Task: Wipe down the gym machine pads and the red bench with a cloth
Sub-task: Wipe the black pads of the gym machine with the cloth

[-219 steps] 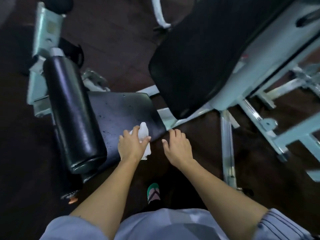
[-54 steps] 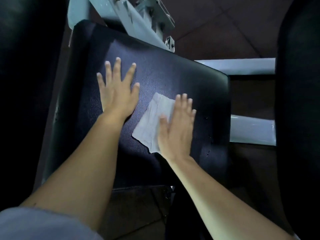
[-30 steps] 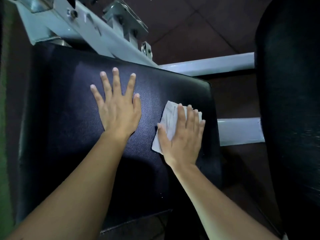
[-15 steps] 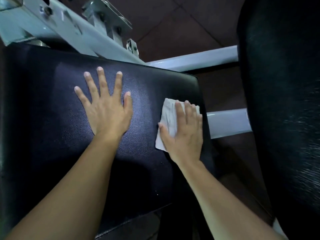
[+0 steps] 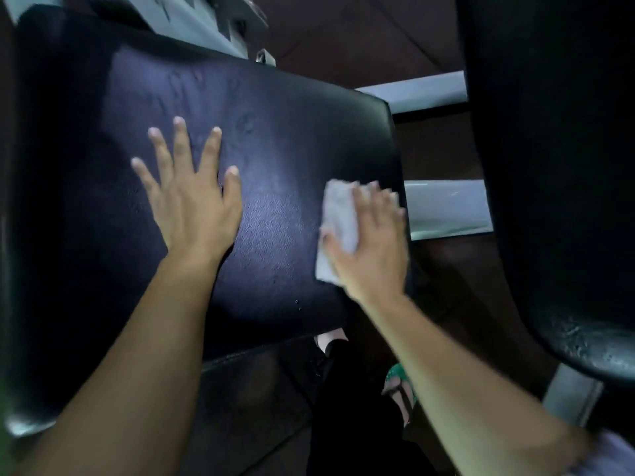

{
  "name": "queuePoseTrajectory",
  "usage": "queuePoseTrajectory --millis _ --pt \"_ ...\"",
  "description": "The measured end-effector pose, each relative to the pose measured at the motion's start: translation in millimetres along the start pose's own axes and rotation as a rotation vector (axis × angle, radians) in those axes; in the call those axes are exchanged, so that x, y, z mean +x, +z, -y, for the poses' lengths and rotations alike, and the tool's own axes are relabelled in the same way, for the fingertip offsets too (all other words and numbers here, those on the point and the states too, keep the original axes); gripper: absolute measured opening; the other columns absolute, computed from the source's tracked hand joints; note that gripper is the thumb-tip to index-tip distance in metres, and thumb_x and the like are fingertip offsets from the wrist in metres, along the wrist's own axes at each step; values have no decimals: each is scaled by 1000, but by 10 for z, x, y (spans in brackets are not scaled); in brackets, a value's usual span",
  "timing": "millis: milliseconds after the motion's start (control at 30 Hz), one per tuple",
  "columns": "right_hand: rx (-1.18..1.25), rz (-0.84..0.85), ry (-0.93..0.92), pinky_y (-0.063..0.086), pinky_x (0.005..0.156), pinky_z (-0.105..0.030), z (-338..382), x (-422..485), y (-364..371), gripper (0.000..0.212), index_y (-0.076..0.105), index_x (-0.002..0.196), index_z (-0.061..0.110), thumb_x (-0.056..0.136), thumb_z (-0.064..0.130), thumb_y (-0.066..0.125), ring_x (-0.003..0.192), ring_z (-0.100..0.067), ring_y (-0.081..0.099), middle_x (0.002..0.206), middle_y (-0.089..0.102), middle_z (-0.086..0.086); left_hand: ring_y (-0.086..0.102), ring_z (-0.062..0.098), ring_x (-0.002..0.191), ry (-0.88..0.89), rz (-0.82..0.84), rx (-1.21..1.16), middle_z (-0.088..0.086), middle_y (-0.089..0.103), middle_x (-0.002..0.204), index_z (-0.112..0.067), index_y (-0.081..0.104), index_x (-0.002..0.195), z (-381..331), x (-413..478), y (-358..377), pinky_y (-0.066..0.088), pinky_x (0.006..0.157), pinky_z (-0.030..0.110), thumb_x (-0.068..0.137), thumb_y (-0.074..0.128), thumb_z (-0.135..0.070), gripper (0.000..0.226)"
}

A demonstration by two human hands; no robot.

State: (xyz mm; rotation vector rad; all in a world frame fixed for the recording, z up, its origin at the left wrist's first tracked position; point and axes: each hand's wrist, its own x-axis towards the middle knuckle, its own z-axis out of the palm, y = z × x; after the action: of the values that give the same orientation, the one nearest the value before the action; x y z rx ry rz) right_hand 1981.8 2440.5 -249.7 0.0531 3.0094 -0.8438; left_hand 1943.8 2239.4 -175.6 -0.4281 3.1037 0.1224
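A black padded seat point(image 5: 285, 139) of the gym machine fills the left and middle of the view. My left hand point(image 5: 192, 201) lies flat on it with fingers spread, holding nothing. My right hand point(image 5: 372, 238) presses a white cloth point(image 5: 335, 218) flat against the pad near its right edge; part of the cloth is hidden under the palm. This hand is blurred. A second black pad point(image 5: 556, 166), the backrest, rises along the right side. No red bench is in view.
Pale metal frame bars point(image 5: 446, 207) run between the two pads, with more frame point(image 5: 206, 25) beyond the seat's far edge. The floor point(image 5: 360, 36) is dark brown. My foot in a green sandal point(image 5: 398, 383) stands below the seat's near right corner.
My right hand has slid the cloth toward me along the pad's right edge. My left hand stays flat on the pad. The view has pulled back, showing my foot.
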Motion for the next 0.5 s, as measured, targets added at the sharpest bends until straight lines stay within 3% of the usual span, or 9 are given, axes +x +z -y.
queuePoseTrajectory --millis 100,400,500 --pt "18 -22 167 19 116 -46 -168 144 -19 78 33 145 17 81 61 34 140 -30 29 151 34 -14 -6 33 147 -8 55 72 9 4 161 -27 24 150 210 -553 -88 -4 115 57 98 36 -40 55" --pt "13 10 -330 20 115 -51 390 -933 110 65 41 141 15 86 48 50 139 -34 31 148 39 -15 0 32 147 242 157 240 9 6 161 -26 17 151 662 -1068 -160 5 117 54 98 18 -50 58" --pt "-4 -16 -251 25 113 -50 224 -774 60 66 43 140 17 82 49 50 137 -33 34 146 42 -13 1 30 148 287 166 269 7 7 161 -27 16 151 776 -1099 -214 6 118 52 97 14 -53 60"
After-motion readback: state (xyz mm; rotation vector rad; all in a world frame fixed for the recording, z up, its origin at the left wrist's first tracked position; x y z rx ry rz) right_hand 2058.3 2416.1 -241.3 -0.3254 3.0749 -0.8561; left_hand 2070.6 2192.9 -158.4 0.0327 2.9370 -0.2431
